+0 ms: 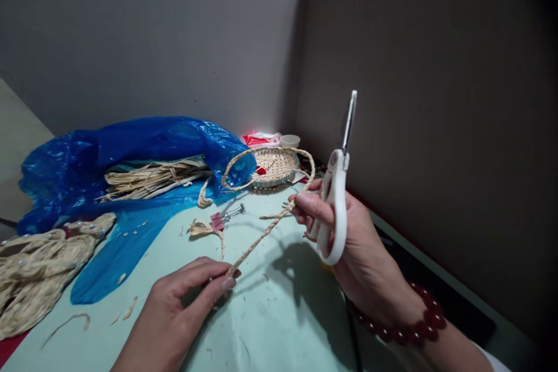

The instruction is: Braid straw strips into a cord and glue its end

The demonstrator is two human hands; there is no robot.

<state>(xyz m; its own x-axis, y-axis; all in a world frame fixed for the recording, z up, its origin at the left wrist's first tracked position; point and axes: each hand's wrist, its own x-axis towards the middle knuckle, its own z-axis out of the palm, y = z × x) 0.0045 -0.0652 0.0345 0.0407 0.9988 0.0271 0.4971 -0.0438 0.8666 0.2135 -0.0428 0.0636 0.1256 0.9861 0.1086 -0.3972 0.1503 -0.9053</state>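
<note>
My left hand point(183, 302) pinches the near end of a braided straw cord point(261, 233) against the pale green table. The cord runs up to my right hand point(344, 238), then loops in the air toward the back. My right hand holds the cord between its fingertips and also grips white-handled scissors point(336, 203), blades closed and pointing up. A dark red bead bracelet point(405, 325) circles the right wrist.
A blue plastic bag point(108, 157) with loose straw strips point(152, 177) lies at the back left. A small woven basket point(275, 167) and a white cup point(289, 140) stand in the corner. A pink binder clip point(217, 221) holds a straw piece. Braided straw bundles point(39, 267) lie at left.
</note>
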